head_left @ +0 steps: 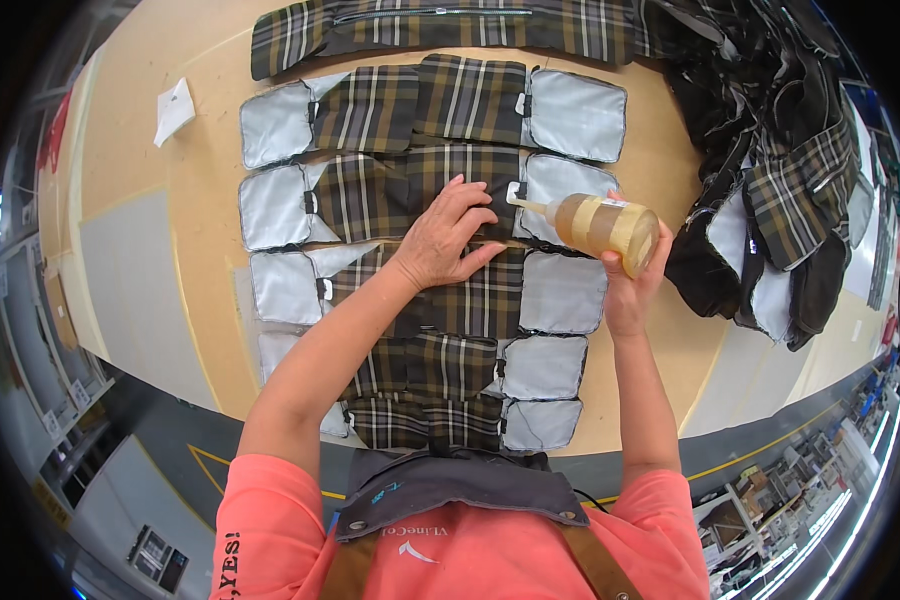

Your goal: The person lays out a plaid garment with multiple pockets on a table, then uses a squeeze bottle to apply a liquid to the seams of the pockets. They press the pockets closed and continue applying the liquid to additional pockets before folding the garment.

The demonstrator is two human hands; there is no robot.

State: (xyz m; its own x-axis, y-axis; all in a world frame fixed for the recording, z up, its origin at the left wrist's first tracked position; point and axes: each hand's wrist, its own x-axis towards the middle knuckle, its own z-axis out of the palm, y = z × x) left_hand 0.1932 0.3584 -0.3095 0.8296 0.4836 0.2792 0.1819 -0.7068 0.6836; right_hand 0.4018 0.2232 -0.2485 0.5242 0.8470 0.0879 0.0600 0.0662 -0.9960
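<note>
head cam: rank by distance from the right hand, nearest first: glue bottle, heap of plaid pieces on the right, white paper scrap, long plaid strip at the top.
1. Glue bottle: held in the right hand, nozzle pointing left.
2. Heap of plaid pieces: just right of the hand, on the table's right side.
3. Long plaid strip: along the far edge, up and left.
4. White paper scrap: far left, across the laid-out pieces.

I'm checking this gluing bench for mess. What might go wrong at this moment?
The right hand tips the squeeze bottle nozzle-down over the overlapped plaid fabric pieces; amber liquid might drip onto neighbouring grey linings. The left hand presses close to the nozzle and could get smeared.
</note>
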